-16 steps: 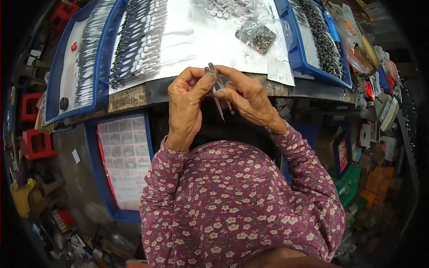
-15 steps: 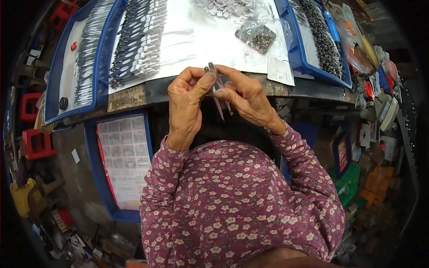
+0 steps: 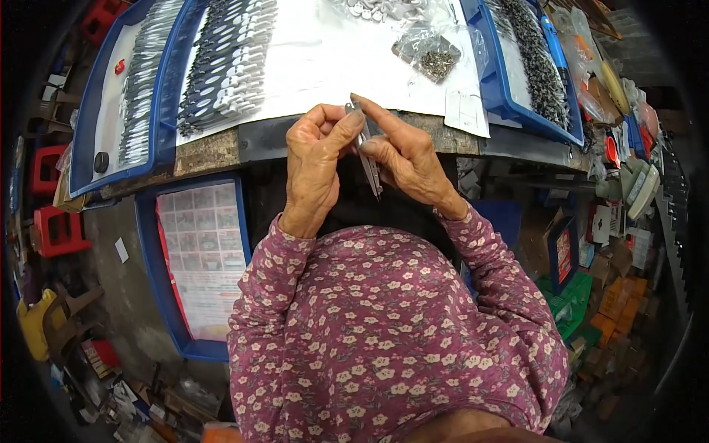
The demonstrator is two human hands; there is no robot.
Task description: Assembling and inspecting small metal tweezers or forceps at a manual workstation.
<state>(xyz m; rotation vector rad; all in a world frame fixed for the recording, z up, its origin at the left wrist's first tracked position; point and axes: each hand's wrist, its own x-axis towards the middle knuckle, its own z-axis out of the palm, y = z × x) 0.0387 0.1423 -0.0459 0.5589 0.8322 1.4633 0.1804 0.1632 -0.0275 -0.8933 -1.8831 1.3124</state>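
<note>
A pair of slim metal compass legs hangs between my hands, just in front of the bench edge, with the pointed ends downward. My left hand pinches the upper end between thumb and fingers. From the other side, the thumb and fingers of my right hand close on the same legs, its index finger reaching over the top. The legs lie nearly together along their length. My fingers hide part of the upper joint.
Rows of black and white parts lie on white paper. Blue trays of thin metal parts flank them. A clear bag of small screws sits ahead, near pale rounded parts. Below the bench stands another blue tray.
The two legs, spread apart earlier, now lie almost together. My left hand has shifted slightly right, and my right index finger has extended across the top.
</note>
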